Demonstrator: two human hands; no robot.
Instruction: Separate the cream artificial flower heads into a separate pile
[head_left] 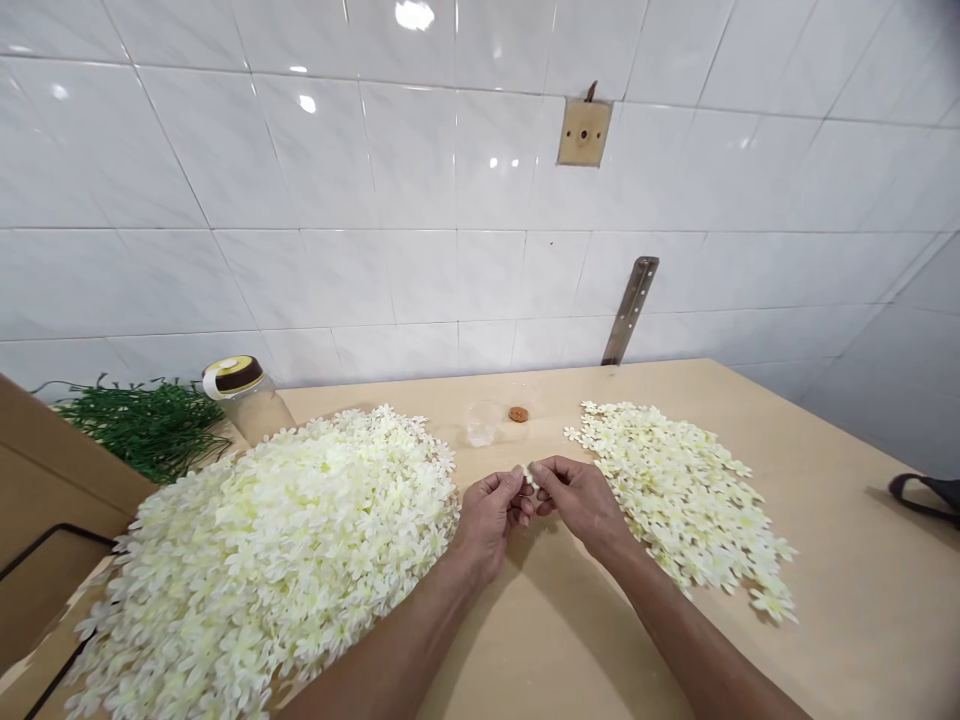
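My left hand [491, 510] and my right hand [574, 495] meet over the middle of the table, fingertips pinched close together. Between them is a small white flower [530, 478], mostly covered by the fingers. A tall heap of white and pale yellow artificial flowers [315, 540] spreads to the left of my left hand. Right of my right hand lies a flatter, looser pile of similar flowers [682, 490]. Just beyond my hands sit a small clear plastic container [484, 424] and a round orange-brown disc [518, 414].
A clear jar [259, 410] with a brown and yellow lid leans behind the left heap, beside green artificial stems [142, 425]. A brown cardboard box [60, 520] stands at far left. A black strap [926, 495] lies at far right. The tiled wall [420, 270] rises behind the table [847, 530].
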